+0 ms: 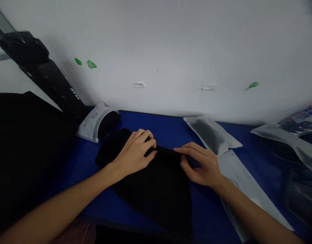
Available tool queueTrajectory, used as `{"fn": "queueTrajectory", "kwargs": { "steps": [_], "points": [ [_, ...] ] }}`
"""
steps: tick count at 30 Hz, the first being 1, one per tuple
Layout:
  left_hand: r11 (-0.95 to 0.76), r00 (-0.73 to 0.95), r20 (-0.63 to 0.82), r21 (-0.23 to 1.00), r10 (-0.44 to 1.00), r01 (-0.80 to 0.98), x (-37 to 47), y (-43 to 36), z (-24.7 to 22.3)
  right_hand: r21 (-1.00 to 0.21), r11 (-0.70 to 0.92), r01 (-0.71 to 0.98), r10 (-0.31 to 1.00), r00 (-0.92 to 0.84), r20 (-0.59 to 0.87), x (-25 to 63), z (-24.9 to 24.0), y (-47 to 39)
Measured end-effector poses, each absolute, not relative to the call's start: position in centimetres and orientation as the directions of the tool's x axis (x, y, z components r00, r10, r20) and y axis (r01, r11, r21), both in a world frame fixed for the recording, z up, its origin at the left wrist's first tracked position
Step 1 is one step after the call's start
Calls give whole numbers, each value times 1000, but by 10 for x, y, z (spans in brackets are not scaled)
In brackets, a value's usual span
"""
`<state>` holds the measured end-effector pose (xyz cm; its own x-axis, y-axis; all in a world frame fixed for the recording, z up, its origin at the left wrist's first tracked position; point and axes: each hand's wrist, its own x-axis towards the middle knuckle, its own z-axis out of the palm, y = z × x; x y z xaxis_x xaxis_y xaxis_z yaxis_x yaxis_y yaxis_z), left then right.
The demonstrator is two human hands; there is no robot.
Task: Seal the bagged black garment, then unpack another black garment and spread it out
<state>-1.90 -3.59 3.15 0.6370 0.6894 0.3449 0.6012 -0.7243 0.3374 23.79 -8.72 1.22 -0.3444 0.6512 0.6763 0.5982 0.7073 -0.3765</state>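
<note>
A piece of black cloth [156, 189], perhaps a garment, lies spread on the blue table [148, 122], its near end reaching the table's front edge. My left hand [137, 150] rests on its upper left part, fingers curled and closed on a bit of the fabric. At the cloth's upper right edge, my right hand [201, 162] pinches the material between thumb and fingers. Folds at the far left of the cloth are bunched up. Its exact kind is hard to tell in the dim light.
Behind the table rises a white wall [171, 51]. A frosted zip bag [91, 122] with black contents stands at the back left, near a black post [54, 81]. Frosted bags [213, 132] lie on the right, one flat [247, 179]. A large black mass [26, 152] fills the left.
</note>
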Motion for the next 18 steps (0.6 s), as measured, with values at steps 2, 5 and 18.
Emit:
{"fn": "queueTrajectory", "kwargs": {
  "steps": [2, 5, 18],
  "points": [
    [-720, 621, 365, 360, 694, 593, -19, -35, 32, -394, 685, 613, 670, -318, 670, 238, 12, -86],
    [-735, 635, 372, 361, 677, 573, -18, -36, 34, -408, 670, 620, 678, -287, 676, 239, 13, -85],
    [-751, 736, 186, 302, 651, 587, -17, -40, 37, -405, 543, 735, 692, -118, 712, 239, 12, -90]
  ]
}}
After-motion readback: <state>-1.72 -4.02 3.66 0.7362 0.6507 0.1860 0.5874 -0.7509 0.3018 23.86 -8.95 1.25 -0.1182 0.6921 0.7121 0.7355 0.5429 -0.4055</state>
